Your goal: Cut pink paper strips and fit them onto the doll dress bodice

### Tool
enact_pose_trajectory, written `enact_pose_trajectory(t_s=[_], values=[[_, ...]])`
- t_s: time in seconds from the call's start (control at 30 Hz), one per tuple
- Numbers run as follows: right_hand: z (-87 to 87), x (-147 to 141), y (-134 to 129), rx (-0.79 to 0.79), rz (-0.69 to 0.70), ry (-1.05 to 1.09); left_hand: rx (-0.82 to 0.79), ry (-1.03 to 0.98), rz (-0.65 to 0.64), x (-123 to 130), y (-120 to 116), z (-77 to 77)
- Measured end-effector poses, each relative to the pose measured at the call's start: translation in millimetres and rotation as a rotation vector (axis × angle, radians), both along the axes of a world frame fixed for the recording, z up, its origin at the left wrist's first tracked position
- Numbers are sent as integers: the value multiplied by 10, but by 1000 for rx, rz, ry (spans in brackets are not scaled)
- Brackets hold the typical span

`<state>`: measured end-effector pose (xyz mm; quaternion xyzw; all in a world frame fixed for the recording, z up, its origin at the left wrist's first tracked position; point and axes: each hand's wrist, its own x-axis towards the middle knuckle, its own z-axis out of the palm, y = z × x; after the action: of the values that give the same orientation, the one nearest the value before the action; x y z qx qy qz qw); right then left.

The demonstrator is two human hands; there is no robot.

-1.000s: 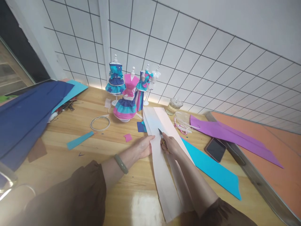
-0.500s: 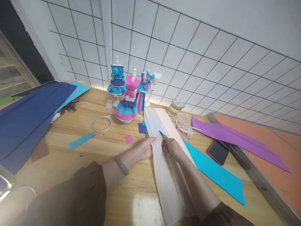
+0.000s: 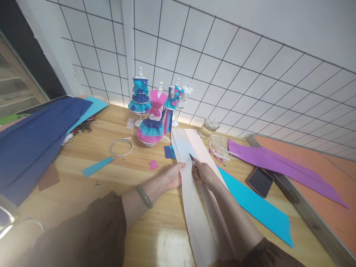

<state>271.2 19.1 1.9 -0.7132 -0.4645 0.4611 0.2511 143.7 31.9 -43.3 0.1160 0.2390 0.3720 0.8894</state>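
A long pale pink sheet runs from the dress forms down to the table's near edge, with a long slit below my right hand. My left hand pinches the sheet's left edge between thumb and fingers. Closed around the handles of scissors is my right hand, resting over the sheet. The dark blade tip points up and left, and the blades look together. A turquoise strip lies to the right, partly beneath the pale sheet.
Miniature dress forms stand behind the sheet. A glass, purple cloth and phone are at right. A hoop, scraps and navy cloth are at left.
The whole view has shifted slightly, so the table items appear a little farther right. Both hands keep their hold, with scarcely any movement against the sheet.
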Motion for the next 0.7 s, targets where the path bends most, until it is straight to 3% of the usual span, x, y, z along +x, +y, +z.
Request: enact_pose_trajectory(t_s=[0.27,0.7], values=[[-27,14,93,1,5,-20,15,21,-20,-29,-41,134],[-44,9,131,21,-7,-86,38,37,-36,-47,-67,205]])
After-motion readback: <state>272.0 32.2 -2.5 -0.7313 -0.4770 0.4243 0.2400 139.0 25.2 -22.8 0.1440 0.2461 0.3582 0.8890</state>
